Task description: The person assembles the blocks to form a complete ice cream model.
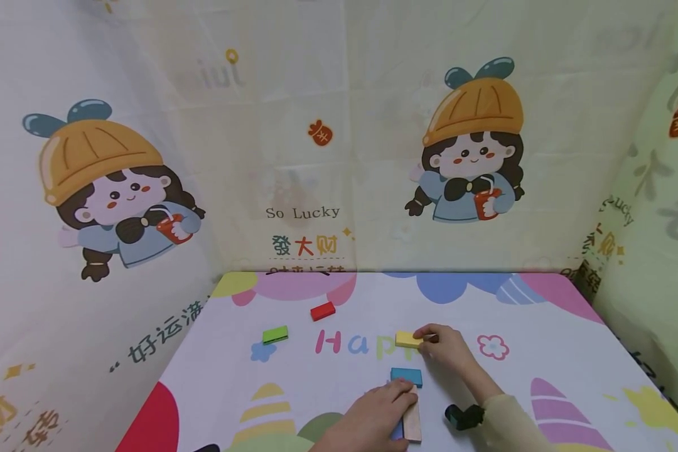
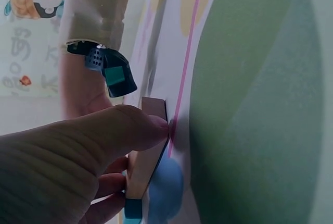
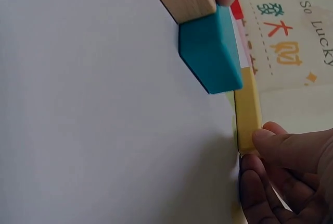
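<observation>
My left hand (image 1: 373, 411) grips a plain wooden block (image 1: 412, 422) lying lengthwise on the table, its thumb at the near end and fingers along the side. Against the far end of that wooden block sits a blue block (image 1: 407, 375), set crosswise; the right wrist view shows the two meeting. Farther out, my right hand (image 1: 451, 353) pinches the right end of a yellow block (image 1: 407, 339) between thumb and fingers. In the right wrist view the yellow block (image 3: 247, 112) stands apart from the blue block (image 3: 205, 52).
A green block (image 1: 275, 335) lies at the left of the table, and a red block (image 1: 322, 311) farther back. The tabletop (image 1: 294, 370) carries printed letters and shapes. Printed cloth (image 1: 282, 157) encloses the back and sides. A dark wrist camera (image 1: 463, 417) sits on the right wrist.
</observation>
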The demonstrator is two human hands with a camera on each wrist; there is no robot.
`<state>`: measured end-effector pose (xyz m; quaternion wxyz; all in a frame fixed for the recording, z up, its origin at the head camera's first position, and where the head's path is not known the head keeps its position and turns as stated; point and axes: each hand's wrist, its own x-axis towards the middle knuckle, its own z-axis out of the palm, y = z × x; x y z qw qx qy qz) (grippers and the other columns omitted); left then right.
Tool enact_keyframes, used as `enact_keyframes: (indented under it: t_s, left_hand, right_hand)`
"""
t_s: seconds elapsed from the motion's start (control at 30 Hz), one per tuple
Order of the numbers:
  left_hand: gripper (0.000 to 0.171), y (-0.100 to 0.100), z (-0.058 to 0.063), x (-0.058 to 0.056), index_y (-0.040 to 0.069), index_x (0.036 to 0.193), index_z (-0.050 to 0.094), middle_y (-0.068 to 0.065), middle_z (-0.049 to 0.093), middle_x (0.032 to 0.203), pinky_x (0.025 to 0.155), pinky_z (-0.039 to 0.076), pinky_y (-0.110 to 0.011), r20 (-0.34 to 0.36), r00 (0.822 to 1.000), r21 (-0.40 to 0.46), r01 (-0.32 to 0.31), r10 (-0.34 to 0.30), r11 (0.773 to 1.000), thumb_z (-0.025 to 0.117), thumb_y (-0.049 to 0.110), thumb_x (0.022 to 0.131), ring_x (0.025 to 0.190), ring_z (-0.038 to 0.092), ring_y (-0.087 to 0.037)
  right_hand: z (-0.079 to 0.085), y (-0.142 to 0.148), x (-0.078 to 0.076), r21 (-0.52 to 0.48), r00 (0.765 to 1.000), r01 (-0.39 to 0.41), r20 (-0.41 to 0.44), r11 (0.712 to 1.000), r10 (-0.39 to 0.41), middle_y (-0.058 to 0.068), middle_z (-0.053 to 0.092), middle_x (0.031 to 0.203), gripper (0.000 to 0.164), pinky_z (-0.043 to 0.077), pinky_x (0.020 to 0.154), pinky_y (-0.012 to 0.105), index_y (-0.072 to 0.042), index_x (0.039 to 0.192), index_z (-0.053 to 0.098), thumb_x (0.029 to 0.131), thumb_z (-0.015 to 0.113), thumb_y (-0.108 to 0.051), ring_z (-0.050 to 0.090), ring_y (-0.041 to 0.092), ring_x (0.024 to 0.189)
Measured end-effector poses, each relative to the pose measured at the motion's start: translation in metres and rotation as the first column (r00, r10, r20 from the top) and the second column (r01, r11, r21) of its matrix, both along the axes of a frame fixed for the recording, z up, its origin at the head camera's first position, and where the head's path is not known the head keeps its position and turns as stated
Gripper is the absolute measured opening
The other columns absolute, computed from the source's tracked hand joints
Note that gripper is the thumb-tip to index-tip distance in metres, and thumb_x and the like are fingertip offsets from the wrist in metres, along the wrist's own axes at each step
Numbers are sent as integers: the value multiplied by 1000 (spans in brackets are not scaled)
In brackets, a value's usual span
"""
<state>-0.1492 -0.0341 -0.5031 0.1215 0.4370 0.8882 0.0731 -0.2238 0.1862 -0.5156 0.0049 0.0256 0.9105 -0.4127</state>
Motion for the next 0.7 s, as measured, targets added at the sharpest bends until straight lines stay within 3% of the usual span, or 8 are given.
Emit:
enact_keyframes:
  t_s: [0.17, 0.3, 0.4, 0.5, 0.57, 0.6, 0.63, 0.7]
  left_hand:
    - [70, 0, 0, 0, 24, 151, 49, 9, 43, 158, 101, 53, -26, -9, 1000, 2, 14, -14, 1000, 74, 53, 92, 135, 48, -4]
    - [71, -1, -1, 1, 24, 151, 49, 10, 43, 158, 98, 55, -28, 33, 999, 28, -13, 12, 1000, 75, 52, 91, 135, 48, -5]
    - [71, 1, -2, 1, 25, 150, 50, 11, 45, 155, 100, 54, -30, 88, 994, 70, -72, 66, 995, 75, 55, 90, 133, 49, -5]
    - [68, 4, -2, 0, 25, 147, 51, 11, 49, 151, 105, 50, -33, 162, 974, 138, -178, 155, 974, 71, 58, 91, 130, 49, -5]
    - [62, 5, -2, -2, 25, 144, 50, 11, 51, 148, 109, 48, -36, 261, 933, 227, -310, 249, 923, 68, 57, 95, 128, 50, -6]
    - [57, 6, -3, -4, 24, 143, 50, 10, 52, 146, 111, 47, -38, 324, 901, 285, -385, 290, 878, 66, 54, 97, 128, 50, -7]
    - [53, 7, -3, -7, 23, 143, 50, 8, 53, 145, 111, 47, -40, 392, 863, 347, -461, 320, 817, 64, 50, 99, 128, 51, -9]
    - [47, 9, -3, -14, 19, 142, 49, 2, 54, 145, 113, 46, -45, 554, 766, 451, -605, 326, 656, 60, 42, 103, 131, 53, -15]
  right_hand:
    - [0, -2, 3, -9, 1000, -15, 2, 1000, 15, 12, 75, 112, 17, 59, 86, 45, -9, 105, 75, 90, 72, -3, 69, 30, 101]
    - [-2, 3, 7, -76, 999, -29, 23, 997, 31, 15, 71, 126, 22, 54, 97, 54, -10, 117, 73, 96, 68, -9, 67, 38, 115]
    - [-1, 10, 12, -184, 998, 8, 69, 983, 5, 19, 65, 138, 35, 51, 102, 57, -6, 132, 65, 100, 65, -18, 61, 40, 126]
    - [2, 15, 16, -362, 989, 71, 145, 929, -19, 26, 57, 145, 49, 48, 109, 53, 1, 146, 51, 105, 58, -24, 59, 38, 131]
    - [4, 17, 19, -509, 982, 98, 186, 855, -2, 30, 50, 151, 54, 48, 111, 45, 8, 151, 41, 108, 51, -23, 59, 34, 133]
    - [4, 18, 21, -578, 978, 118, 210, 808, 7, 31, 47, 153, 56, 49, 110, 40, 10, 153, 36, 109, 49, -22, 61, 30, 131]
    - [5, 19, 22, -639, 974, 131, 226, 758, 23, 32, 43, 156, 56, 50, 108, 35, 12, 155, 31, 111, 44, -20, 62, 26, 130]
    - [6, 20, 24, -720, 964, 168, 262, 673, 40, 32, 37, 159, 56, 51, 105, 29, 13, 157, 24, 111, 38, -16, 61, 22, 131]
